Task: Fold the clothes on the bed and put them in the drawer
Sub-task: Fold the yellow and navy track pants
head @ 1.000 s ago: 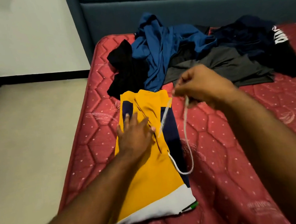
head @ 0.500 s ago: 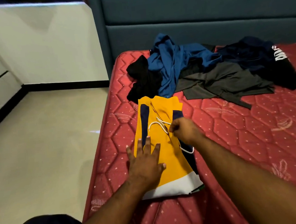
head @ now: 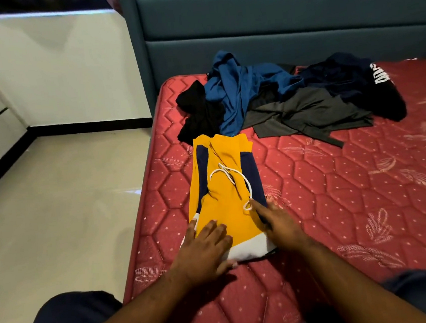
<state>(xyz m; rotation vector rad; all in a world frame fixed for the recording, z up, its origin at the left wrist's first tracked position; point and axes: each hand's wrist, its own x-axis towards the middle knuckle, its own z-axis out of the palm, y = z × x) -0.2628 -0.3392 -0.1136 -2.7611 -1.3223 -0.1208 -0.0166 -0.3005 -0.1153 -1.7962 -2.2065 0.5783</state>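
Shorts [head: 224, 191] lay halved on the bed [head: 342, 200]; my left hand [head: 206, 246] and right hand [head: 278, 222] rested spread flat on the hem. I judged tucking the drawstring [head: 232, 179] inside first best before folding.

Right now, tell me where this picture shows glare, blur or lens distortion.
Head view: pale glare streak on the glossy cream floor beside the red quilted mattress; wide-angle bending bows the teal padded headboard; fingertips of the left hand slightly soft; yellow and navy shorts sharp.
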